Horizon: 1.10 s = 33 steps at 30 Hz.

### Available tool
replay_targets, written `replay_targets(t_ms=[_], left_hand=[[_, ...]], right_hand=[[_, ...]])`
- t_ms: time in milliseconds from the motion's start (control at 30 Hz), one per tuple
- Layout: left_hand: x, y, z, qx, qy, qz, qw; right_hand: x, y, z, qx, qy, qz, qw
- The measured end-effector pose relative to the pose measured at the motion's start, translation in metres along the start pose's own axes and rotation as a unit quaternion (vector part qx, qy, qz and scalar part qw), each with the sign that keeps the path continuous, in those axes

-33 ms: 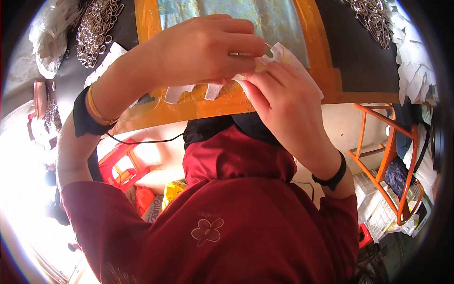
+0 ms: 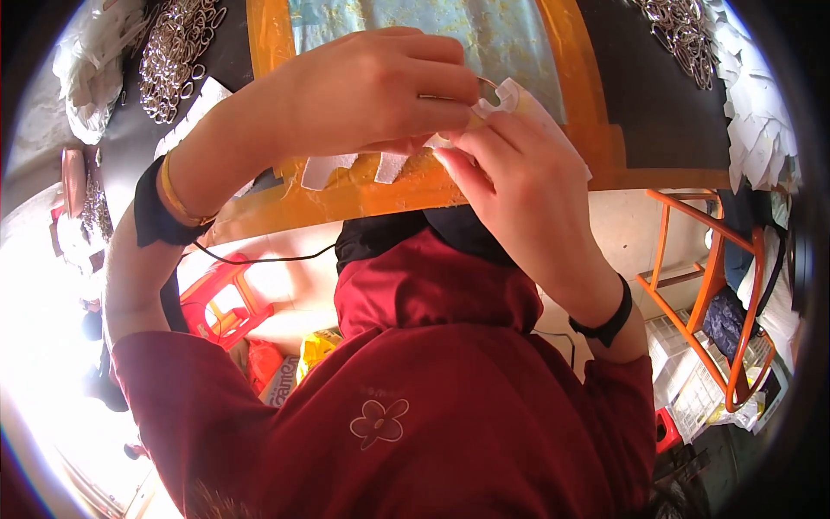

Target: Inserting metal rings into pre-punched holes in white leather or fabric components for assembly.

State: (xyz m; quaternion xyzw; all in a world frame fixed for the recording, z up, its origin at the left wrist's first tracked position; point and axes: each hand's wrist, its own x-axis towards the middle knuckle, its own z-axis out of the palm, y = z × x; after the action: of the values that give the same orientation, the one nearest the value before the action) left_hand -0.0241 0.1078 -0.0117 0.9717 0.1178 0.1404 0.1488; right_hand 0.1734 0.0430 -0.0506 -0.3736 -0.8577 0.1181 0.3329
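Note:
My left hand (image 2: pixel 367 97) reaches across the taped board (image 2: pixel 363 208) with its fingers curled together. Past its fingertips curves a thin metal ring (image 2: pixel 489 83), mostly covered by the hand. My right hand (image 2: pixel 527 182) pinches the notched edge of a white piece of soft sheet material (image 2: pixel 546 117); thumb and forefinger meet close to the left fingertips. What lies exactly between the fingertips is hidden. White tabs (image 2: pixel 326 170) with cut notches stick out below my left hand, over the board's near edge.
Piles of metal rings lie at the far left (image 2: pixel 177 56) and far right (image 2: pixel 679 35) of the dark table. White cut pieces (image 2: pixel 761 130) are heaped at the right edge, a plastic bag (image 2: pixel 91 78) at the left. Below stand a red stool (image 2: pixel 229 298) and an orange-framed chair (image 2: pixel 705 277).
The fingers of both hands have shifted very slightly around the ring and the white piece. Nothing else has visibly moved.

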Motion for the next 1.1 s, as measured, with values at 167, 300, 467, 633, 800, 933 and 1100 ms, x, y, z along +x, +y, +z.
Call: replay_targets(t_ms=[167,300,467,633,800,933,1100], left_hand=[[-0.006,-0.002,0.002,-0.068,-0.004,-0.042,0.997],[-0.01,-0.007,0.001,-0.117,0.019,-0.061,0.991],[-0.009,-0.006,0.002,-0.097,0.042,-0.083,0.991],[-0.006,-0.003,0.004,-0.088,0.057,-0.078,0.991],[-0.001,0.003,0.004,-0.033,0.037,-0.059,0.997],[-0.007,0.014,0.01,0.033,0.053,-0.048,0.997],[-0.027,0.013,0.009,0.066,0.092,-0.043,0.993]], right_hand=[[0.001,-0.001,0.008,0.004,0.025,0.042,0.999],[0.001,-0.003,0.005,0.016,0.004,0.064,0.998],[0.002,-0.002,0.009,0.024,0.039,0.059,0.997],[0.003,-0.003,0.006,0.008,0.019,0.055,0.998],[0.001,-0.001,0.009,0.01,0.028,0.043,0.999],[-0.002,0.0,0.006,-0.016,0.008,0.035,0.999],[-0.001,0.002,0.003,-0.07,0.003,-0.001,0.998]])
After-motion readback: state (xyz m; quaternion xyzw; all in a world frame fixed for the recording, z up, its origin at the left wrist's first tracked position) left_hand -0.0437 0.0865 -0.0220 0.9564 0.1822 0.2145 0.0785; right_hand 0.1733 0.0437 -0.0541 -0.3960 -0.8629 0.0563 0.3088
